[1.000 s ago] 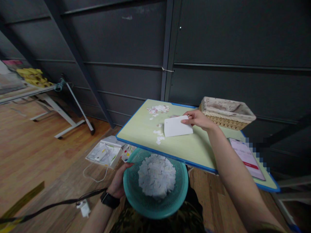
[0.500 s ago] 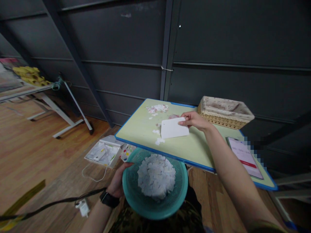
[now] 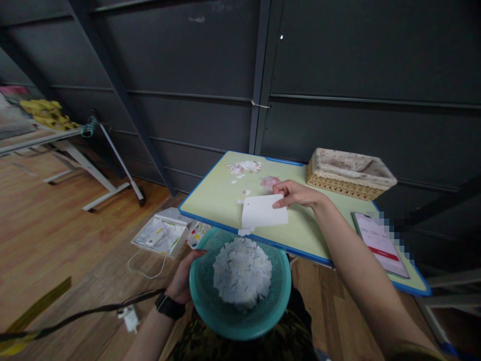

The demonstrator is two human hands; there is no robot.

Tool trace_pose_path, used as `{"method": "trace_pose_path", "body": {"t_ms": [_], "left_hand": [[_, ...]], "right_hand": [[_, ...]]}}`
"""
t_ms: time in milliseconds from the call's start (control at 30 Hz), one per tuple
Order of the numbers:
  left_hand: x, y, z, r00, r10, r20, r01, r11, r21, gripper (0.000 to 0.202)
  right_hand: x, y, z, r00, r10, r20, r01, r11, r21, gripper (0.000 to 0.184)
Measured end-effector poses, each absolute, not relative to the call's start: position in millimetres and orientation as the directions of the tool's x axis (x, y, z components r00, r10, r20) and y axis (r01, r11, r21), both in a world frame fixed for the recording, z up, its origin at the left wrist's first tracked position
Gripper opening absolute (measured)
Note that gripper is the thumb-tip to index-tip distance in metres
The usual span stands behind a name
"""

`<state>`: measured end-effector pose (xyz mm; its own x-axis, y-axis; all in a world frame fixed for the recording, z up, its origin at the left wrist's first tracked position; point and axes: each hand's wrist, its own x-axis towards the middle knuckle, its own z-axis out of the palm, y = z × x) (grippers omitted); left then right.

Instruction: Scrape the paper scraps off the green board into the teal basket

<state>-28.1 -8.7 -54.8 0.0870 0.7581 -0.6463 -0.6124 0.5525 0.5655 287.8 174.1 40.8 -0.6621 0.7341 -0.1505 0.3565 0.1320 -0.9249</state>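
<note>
My right hand (image 3: 296, 194) pinches a flat white plastic scraper (image 3: 263, 212) that rests on the pale green, blue-edged table (image 3: 300, 230). White paper scraps (image 3: 245, 231) sit at the scraper's lower edge, right at the table's near rim. My left hand (image 3: 184, 281), a black watch on its wrist, grips the left rim of a teal mesh bowl (image 3: 240, 321) held just below that rim. The bowl holds a heap of white paper bits (image 3: 242, 273). More scraps (image 3: 244, 168) lie at the table's far left.
A wicker basket (image 3: 349, 175) stands at the table's back right, a phone (image 3: 379, 243) lies near its right edge. On the wooden floor are a white box (image 3: 160, 235), a cable and plug (image 3: 128, 318). Another table (image 3: 56, 135) stands far left before a dark wall.
My right hand has dragged the scraper toward me across the table, pushing scraps to the near edge above the bowl. The left hand and bowl have hardly moved.
</note>
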Motion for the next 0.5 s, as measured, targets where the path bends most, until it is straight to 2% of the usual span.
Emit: {"method": "trace_pose_path", "body": {"t_ms": [133,333,400,500], "left_hand": [[-27,-9,-54,0.075,0.759,-0.647,-0.609,0.549,0.573,0.011],[-26,-10,-52,0.073,0.749,-0.659,-0.581,0.569,0.582,0.015],[-26,-10,-52,0.092,0.751,-0.654,-0.59,0.57,0.572,0.014],[-28,-10,-55,0.089,0.766,-0.637,-0.592,0.555,0.585,0.015]], "right_hand": [[301,175,47,-0.639,0.752,-0.16,0.364,0.113,-0.924,0.041],[288,170,42,-0.712,0.652,-0.261,0.394,0.063,-0.917,0.042],[285,170,41,-0.681,0.701,-0.212,0.361,0.07,-0.93,0.041],[297,177,42,-0.497,0.864,-0.083,0.301,0.082,-0.95,0.043]]}}
